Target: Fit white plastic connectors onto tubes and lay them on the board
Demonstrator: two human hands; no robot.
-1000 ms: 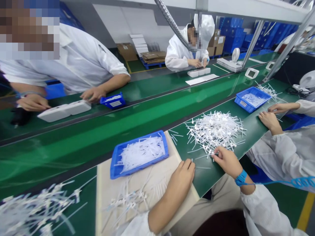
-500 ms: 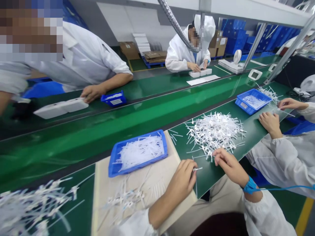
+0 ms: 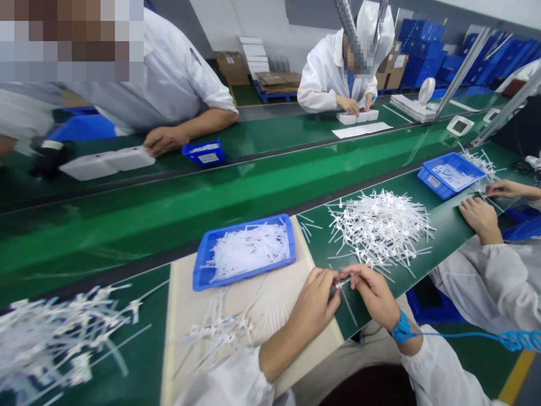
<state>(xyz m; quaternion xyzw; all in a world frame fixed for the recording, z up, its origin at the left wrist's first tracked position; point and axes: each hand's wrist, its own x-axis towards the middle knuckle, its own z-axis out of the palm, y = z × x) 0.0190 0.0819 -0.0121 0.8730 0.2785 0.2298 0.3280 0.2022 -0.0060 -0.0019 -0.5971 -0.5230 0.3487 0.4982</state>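
At the right edge of a pale board [image 3: 310, 313], my left hand [image 3: 316, 299] pinches a small white plastic piece with thin strips [image 3: 339, 285]. My right hand [image 3: 374, 293] has its fingers closed on the same piece from the other side, and the fingertips of both hands almost meet. One thin translucent strip [image 3: 350, 305] runs from there down over the green bench. Just beyond my right hand lies a big heap of similar white pieces with strips [image 3: 382, 223]. Exactly how the fingers grip is partly hidden.
A blue tray [image 3: 198, 276] of loose strips stands on the board, with several pieces [image 3: 230, 332] before it. Another heap [image 3: 54, 332] lies left. A co-worker's hands [image 3: 482, 217] work at right near a blue bin [image 3: 431, 183]. A blue cord [image 3: 456, 335] runs from my wrist.
My right hand has moved left from the heap's edge to meet my left hand at the small piece. The whole view has shifted slightly.
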